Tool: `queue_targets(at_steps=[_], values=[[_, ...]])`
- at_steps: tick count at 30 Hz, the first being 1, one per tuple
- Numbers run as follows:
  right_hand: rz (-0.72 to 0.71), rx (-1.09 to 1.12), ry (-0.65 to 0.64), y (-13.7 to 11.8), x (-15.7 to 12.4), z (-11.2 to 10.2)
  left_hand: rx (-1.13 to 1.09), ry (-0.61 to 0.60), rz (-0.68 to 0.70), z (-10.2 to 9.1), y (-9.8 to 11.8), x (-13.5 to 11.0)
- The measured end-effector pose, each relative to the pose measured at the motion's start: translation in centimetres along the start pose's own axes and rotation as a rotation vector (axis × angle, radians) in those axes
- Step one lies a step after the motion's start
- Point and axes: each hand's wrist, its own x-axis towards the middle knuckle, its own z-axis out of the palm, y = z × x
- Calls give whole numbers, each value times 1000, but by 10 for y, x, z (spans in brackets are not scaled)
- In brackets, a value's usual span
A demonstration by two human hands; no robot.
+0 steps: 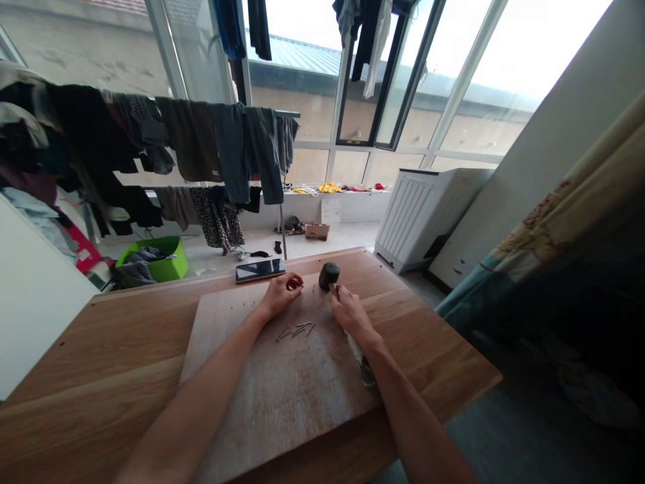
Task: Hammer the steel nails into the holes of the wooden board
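Note:
My right hand (347, 310) is closed round the handle of a hammer with a black head (329, 275), gripping it just below the head; the handle's far end (366, 368) shows under my forearm. My left hand (282, 293) rests on a pale wooden board (282, 396), its fingertips pinched together at the far end, on something too small to make out, perhaps a nail. Several loose nails (296, 330) lie on the board between my hands. A nail (313, 288) stands near the hammer head.
The board lies on a wooden table (101, 363). A phone (260, 269) lies at the table's far edge. Beyond are a clothes rack (151, 141) hung with garments, a green basket (156, 258), a white appliance (423, 208) and windows. A curtain (569, 222) hangs at right.

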Motion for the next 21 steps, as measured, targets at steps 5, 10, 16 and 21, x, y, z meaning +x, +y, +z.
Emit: queue_targets(at_steps=[5,10,16,21], values=[[-53,391,7,-7,-1,-2,-14,-22,-18,-1,-1,-1],[-224,749,-150,-19,-11,1,-10,-2,-15,1,0,-3],[-293,653,-157,-24,-17,11,-50,21,-7,3,-2,-3],[-260,545,-173,-26,-17,9,-58,15,-8,3,-1,-3]])
